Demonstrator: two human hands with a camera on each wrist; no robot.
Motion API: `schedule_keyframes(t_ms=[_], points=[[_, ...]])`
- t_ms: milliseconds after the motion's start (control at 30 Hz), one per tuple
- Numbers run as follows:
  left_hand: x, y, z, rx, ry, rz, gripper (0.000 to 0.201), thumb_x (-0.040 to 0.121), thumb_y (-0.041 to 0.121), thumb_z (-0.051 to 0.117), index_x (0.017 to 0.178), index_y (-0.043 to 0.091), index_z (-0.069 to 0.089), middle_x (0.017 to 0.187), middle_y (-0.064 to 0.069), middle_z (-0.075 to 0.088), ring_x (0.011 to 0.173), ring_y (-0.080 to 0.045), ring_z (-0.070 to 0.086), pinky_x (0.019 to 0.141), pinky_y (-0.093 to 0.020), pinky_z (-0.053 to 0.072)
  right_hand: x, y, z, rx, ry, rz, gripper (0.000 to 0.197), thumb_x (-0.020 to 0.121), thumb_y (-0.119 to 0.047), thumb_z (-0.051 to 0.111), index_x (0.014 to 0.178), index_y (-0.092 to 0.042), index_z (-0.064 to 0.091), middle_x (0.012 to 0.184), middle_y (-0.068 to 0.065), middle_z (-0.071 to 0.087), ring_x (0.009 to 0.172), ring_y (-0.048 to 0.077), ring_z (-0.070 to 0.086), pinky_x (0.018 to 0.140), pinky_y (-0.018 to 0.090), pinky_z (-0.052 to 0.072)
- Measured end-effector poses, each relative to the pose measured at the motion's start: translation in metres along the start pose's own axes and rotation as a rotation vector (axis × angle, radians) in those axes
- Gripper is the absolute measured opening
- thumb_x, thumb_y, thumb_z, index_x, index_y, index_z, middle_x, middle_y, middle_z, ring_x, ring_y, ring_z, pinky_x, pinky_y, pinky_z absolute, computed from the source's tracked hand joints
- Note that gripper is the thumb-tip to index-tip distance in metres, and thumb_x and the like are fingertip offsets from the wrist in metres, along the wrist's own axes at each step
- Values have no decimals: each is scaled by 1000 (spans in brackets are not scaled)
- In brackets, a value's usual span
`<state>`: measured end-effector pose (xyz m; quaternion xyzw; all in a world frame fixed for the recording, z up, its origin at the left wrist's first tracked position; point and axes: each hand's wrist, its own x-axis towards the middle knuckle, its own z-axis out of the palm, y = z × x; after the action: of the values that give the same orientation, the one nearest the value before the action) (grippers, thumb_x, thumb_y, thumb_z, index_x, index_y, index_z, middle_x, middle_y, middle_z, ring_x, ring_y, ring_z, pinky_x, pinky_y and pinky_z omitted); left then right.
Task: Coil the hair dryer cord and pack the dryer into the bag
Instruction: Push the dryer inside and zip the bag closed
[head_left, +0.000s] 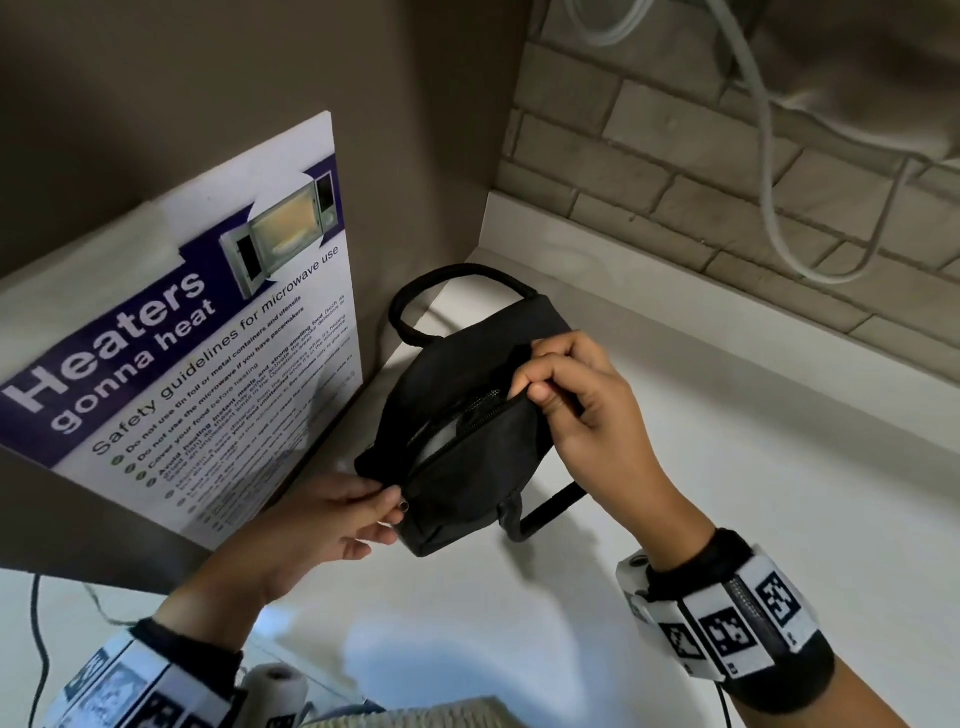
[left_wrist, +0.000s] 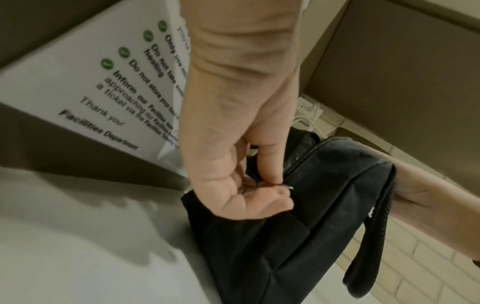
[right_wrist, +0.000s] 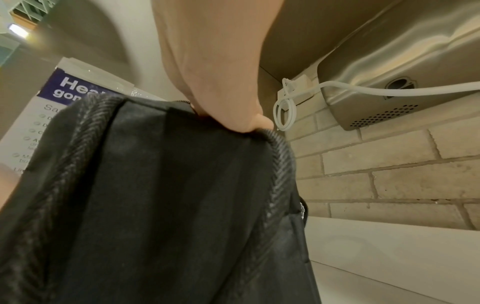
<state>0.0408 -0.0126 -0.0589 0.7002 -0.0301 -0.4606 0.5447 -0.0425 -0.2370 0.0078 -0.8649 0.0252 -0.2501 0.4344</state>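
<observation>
Bag (head_left: 470, 470): black, on the counter (head_left: 753, 519), zip gaping.
Left hand (head_left: 332, 525): pinches the zip pull (head_left: 402, 505) at the bag's near end.
Right hand (head_left: 587, 400): pinches the far end; zip runs between them.

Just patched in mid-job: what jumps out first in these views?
A black bag on the white counter, its zipper partly open. The left hand pinches the zipper pull at the near end while the right hand grips the fabric at the far end. A microwave safety poster leans at the left.
</observation>
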Motion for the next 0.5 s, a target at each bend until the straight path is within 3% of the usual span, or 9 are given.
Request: schedule_keyframes(t_ms=[100, 233, 333, 400, 500], points=[[-2, 6, -1, -6, -41, -23, 16, 86, 22, 65, 73, 14, 64, 71, -5, 63, 66, -13, 63, 62, -26, 42, 0, 0, 1, -52, -5, -11, 24, 89, -5, 56, 85, -25, 69, 92, -1, 57, 98, 21, 53, 90, 47, 41], [-11, 13, -5, 165, 2, 95, 16, 64, 35, 59, 62, 20, 63, 64, 1, 63, 66, -7, 62, 63, -24, 45, -7, -7, 8, -168, -36, -47, 8, 87, -27, 64, 88, -26, 72, 92, -7, 56, 102, 20, 53, 92, 51, 36], [-19, 25, 0, 253, 44, 200, 23, 67, 32, 54, 62, 11, 62, 58, 2, 63, 55, -1, 58, 61, -20, 44, -15, -17, 17, -250, -107, -148, 14, 82, -39, 69, 91, -29, 74, 93, -8, 58, 108, 18, 51, 95, 50, 34], [-26, 37, 7, 287, 51, 295, 24, 68, 30, 52, 62, 8, 58, 54, 0, 59, 50, -3, 51, 57, -19, 41, -18, -22, 21, -309, -153, -256, 18, 82, -41, 70, 94, -28, 76, 94, -7, 61, 109, 19, 50, 95, 46, 34], [-35, 50, 19, 325, 107, 440, 26, 74, 32, 52, 60, 10, 53, 51, 3, 50, 48, -3, 43, 50, -15, 35, -18, -33, 27, -472, -184, -373, 25, 92, -41, 58, 94, -22, 74, 91, -5, 64, 96, 20, 53, 85, 38, 36]])
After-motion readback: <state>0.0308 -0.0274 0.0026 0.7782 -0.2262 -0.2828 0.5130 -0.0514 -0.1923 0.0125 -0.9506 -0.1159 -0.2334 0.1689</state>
